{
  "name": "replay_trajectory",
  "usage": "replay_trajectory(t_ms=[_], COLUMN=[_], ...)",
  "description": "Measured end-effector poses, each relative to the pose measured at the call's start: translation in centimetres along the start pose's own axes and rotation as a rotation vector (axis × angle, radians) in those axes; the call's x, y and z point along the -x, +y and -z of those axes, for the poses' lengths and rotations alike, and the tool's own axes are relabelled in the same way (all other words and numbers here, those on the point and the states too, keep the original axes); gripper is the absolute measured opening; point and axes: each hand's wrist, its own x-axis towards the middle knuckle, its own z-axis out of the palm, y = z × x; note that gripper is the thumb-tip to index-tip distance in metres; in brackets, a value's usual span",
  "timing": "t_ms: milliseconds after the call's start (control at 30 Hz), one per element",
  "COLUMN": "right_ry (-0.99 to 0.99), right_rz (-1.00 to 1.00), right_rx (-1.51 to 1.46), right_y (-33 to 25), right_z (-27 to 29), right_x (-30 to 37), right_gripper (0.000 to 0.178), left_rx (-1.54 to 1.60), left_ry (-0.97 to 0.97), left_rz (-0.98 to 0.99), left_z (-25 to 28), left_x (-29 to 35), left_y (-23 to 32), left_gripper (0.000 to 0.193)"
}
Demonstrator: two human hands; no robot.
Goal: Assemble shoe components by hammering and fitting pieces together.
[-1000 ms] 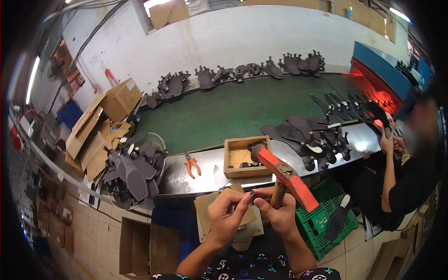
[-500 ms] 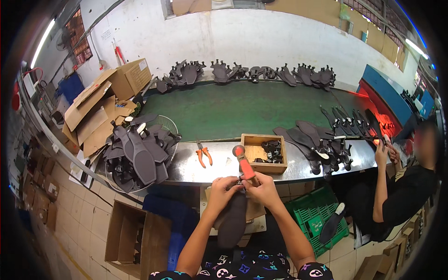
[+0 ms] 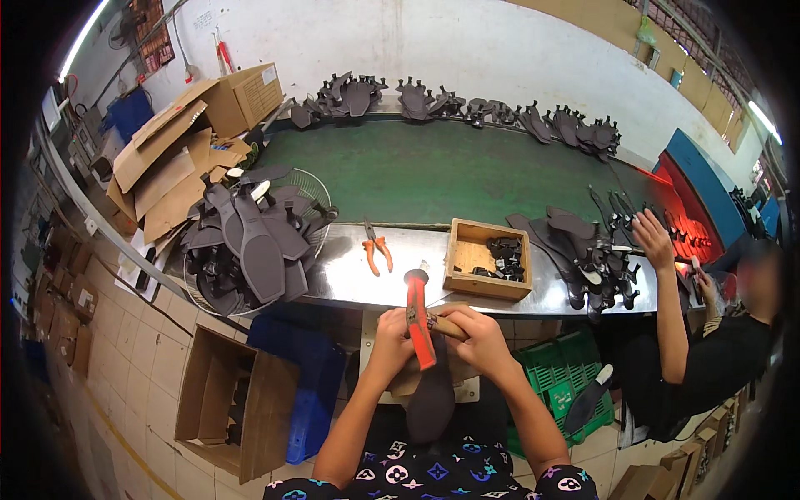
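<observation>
Well, before the metal desk, green surface and white wall with unreadable writing, my right grip clasps a hammer over the dark sole; what my left grip pinches I cannot tell.

Tubes glow at both upper corners; the bench throws back white glare, a red glow tints the right, and the fisheye edges bend, darken and soften.
</observation>
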Motion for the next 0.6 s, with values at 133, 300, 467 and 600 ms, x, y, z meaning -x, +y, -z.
replay_trajectory(t_ms=[133, 300, 467, 600], right_ry=[0.037, 0.033, 0.020, 0.183], right_rz=[-0.019, 0.027, -0.060, -0.205], right_rx=[-0.060, -0.122, -0.031, -0.250], right_y=[0.4, 0.2, -1.0, -4.2], right_z=[-0.2, 0.1, 0.2, 0.1], right_x=[-0.4, -0.3, 0.7, 2.4], right_gripper=[0.028, 0.026, 0.028, 0.032], left_rx=[0.044, -0.002, 0.215, 0.302], left_ry=[-0.029, -0.023, -0.115, -0.173], left_rz=[-0.004, -0.060, 0.170, 0.231], left_z=[0.1, 0.1, 0.9, 1.0], left_x=[-0.9, -0.5, -1.2, -1.7], left_y=[0.9, 0.3, 1.6, 0.6], left_gripper=[0.021, 0.027, 0.028, 0.030])
